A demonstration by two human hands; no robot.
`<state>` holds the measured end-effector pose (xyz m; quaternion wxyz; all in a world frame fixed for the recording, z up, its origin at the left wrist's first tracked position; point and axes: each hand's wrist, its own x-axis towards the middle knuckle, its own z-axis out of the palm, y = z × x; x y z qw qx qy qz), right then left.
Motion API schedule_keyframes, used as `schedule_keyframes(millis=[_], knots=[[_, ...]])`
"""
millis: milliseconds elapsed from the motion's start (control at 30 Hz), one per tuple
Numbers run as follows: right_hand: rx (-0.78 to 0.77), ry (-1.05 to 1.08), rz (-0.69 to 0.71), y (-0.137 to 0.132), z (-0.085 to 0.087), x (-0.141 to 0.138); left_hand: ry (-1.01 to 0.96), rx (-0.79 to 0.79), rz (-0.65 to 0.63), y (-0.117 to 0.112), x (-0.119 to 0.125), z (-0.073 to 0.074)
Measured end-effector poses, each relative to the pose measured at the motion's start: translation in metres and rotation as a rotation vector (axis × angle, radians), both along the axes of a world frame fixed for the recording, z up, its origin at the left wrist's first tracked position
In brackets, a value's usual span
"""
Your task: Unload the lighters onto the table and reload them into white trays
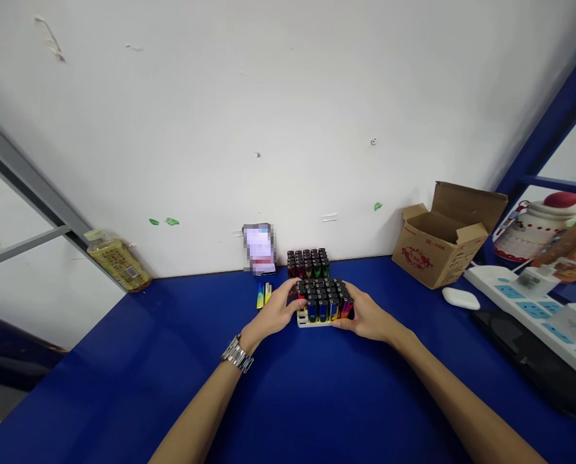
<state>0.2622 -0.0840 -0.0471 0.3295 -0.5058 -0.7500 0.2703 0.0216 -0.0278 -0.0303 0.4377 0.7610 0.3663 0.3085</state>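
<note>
A white holder [317, 324] stands on the blue table, with several upright batteries [323, 309] in rows. They have black tops and shiny sides in blue, yellow, red and pink. My left hand [279, 310] grips the holder's left side, with the thumb at the front. Two slots show at its front left corner. On the right side my right hand [366, 314] is closed round the holder, its thumb at the front edge. Behind it, near the wall, stands a second group of batteries [308, 263]. Two yellow and blue batteries [263, 294] lie left of my left hand.
A phone [259, 248] with a blurred screen leans on the wall. At the far left a yellow-labelled bottle [118, 261] tilts. On the right are an open cardboard box [426, 251], a white case [460, 298], a power strip [534, 309] and a black object [515, 341].
</note>
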Motion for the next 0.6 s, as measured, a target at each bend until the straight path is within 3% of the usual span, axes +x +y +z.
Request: schedule_keyframes(millis=[233, 433, 600], knots=[[0.021, -0.011, 0.004, 0.000, -0.001, 0.000, -0.205, -0.038, 0.052, -0.003, 0.001, 0.014], [0.002, -0.005, -0.024, -0.001, 0.000, 0.000, -0.703, -0.430, 0.345, -0.006, -0.004, 0.014], [0.001, -0.026, -0.045, 0.001, 0.000, 0.005, -0.754, -0.578, 0.456, -0.015, -0.015, 0.018]])
